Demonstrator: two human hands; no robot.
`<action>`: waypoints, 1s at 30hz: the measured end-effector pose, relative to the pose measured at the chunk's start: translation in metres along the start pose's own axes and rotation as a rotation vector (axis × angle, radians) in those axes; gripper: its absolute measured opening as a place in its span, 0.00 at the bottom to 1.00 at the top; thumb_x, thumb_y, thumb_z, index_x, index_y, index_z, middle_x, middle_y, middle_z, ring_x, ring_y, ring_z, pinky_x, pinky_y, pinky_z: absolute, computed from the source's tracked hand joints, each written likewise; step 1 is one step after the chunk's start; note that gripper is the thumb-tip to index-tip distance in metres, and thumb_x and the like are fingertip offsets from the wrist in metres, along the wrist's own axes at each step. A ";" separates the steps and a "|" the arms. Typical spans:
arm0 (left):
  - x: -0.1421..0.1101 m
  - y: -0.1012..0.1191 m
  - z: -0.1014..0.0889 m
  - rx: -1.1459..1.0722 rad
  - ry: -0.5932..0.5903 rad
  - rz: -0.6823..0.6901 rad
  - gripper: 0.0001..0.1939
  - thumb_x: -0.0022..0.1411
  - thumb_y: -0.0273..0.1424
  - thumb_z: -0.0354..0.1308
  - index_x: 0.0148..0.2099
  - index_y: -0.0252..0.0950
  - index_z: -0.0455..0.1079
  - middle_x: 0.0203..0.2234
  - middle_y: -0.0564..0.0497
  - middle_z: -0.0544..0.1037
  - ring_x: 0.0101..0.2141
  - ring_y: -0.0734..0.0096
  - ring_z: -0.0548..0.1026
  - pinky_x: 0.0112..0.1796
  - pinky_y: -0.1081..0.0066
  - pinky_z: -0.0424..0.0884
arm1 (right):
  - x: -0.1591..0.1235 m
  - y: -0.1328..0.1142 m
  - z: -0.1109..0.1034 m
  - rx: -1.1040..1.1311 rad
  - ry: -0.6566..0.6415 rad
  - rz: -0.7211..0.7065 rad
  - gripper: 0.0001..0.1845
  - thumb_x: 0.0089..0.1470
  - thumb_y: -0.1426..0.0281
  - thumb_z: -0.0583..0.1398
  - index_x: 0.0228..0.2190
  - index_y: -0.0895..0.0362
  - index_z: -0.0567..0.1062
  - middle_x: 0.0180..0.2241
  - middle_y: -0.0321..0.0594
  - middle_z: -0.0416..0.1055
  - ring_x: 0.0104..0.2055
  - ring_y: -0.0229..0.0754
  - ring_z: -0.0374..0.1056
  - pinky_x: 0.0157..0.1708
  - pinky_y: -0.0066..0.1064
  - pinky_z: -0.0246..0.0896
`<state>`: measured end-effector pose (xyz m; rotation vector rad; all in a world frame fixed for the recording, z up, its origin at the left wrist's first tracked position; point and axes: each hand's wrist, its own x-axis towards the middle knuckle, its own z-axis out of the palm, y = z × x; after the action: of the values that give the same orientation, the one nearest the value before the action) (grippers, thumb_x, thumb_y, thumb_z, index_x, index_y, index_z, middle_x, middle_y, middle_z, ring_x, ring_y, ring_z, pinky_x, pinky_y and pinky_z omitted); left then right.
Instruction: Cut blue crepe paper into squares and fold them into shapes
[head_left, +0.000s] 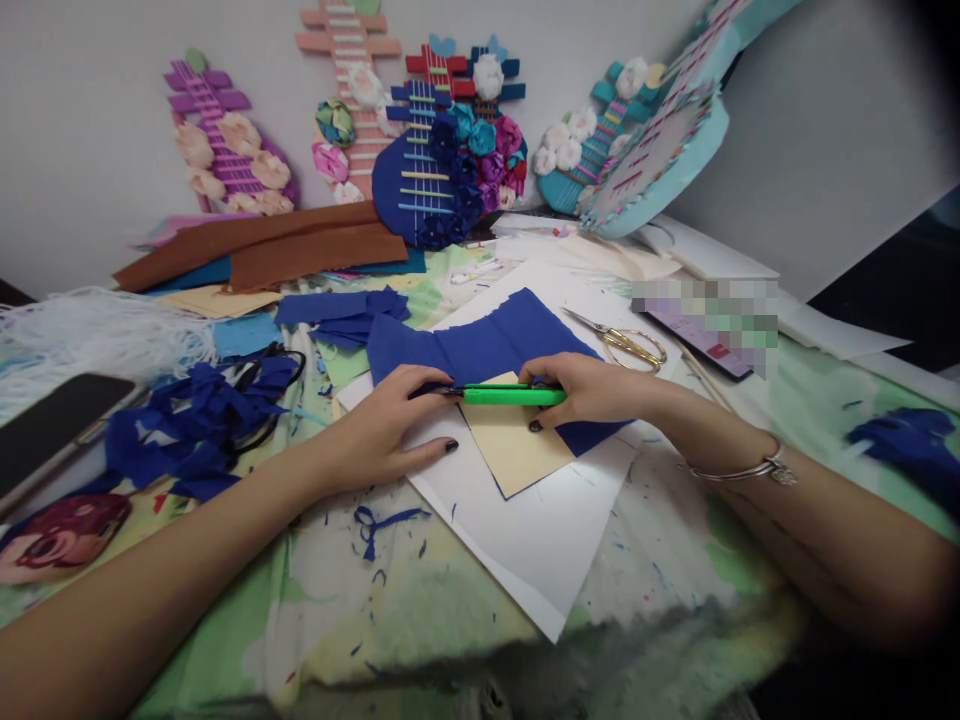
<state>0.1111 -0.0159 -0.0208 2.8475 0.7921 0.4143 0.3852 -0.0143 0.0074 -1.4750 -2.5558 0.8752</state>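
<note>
My right hand (592,390) is closed around a green utility knife (514,396), which lies across a cream card piece (517,445) and a blue felt sheet (480,345). The knife's tip points left toward my left hand (394,425). That hand presses down on the blue felt and a white paper sheet (540,530) under it, fingers curled, thumb stretched along the paper. A bracelet circles my right wrist.
Gold scissors (622,340) lie just beyond my right hand. A phone (52,420) and crumpled blue scraps (195,410) sit left. Brown felt strips (300,250) and guitar-shaped crafts (442,170) with paper flowers stand at the back wall. A second phone (705,335) lies right.
</note>
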 end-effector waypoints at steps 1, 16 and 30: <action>0.000 0.000 0.000 0.001 -0.001 0.001 0.21 0.63 0.37 0.52 0.54 0.32 0.65 0.54 0.37 0.63 0.54 0.53 0.61 0.54 0.54 0.61 | 0.000 0.000 0.000 -0.002 -0.001 -0.001 0.15 0.44 0.64 0.64 0.35 0.54 0.69 0.28 0.34 0.65 0.28 0.38 0.58 0.26 0.29 0.48; 0.000 -0.001 0.001 -0.001 0.001 0.003 0.21 0.63 0.37 0.53 0.54 0.30 0.65 0.53 0.37 0.63 0.54 0.53 0.61 0.54 0.56 0.60 | 0.001 0.001 0.001 -0.019 0.007 -0.015 0.14 0.43 0.65 0.64 0.34 0.55 0.68 0.27 0.33 0.64 0.28 0.37 0.58 0.26 0.29 0.49; -0.001 -0.001 0.000 0.007 0.009 0.013 0.21 0.63 0.37 0.53 0.54 0.30 0.66 0.53 0.37 0.63 0.53 0.53 0.61 0.54 0.55 0.61 | 0.001 0.002 0.000 -0.028 0.010 -0.018 0.15 0.44 0.64 0.64 0.35 0.55 0.69 0.28 0.34 0.65 0.29 0.38 0.58 0.27 0.29 0.48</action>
<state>0.1104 -0.0156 -0.0213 2.8610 0.7792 0.4275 0.3862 -0.0132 0.0060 -1.4571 -2.5800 0.8310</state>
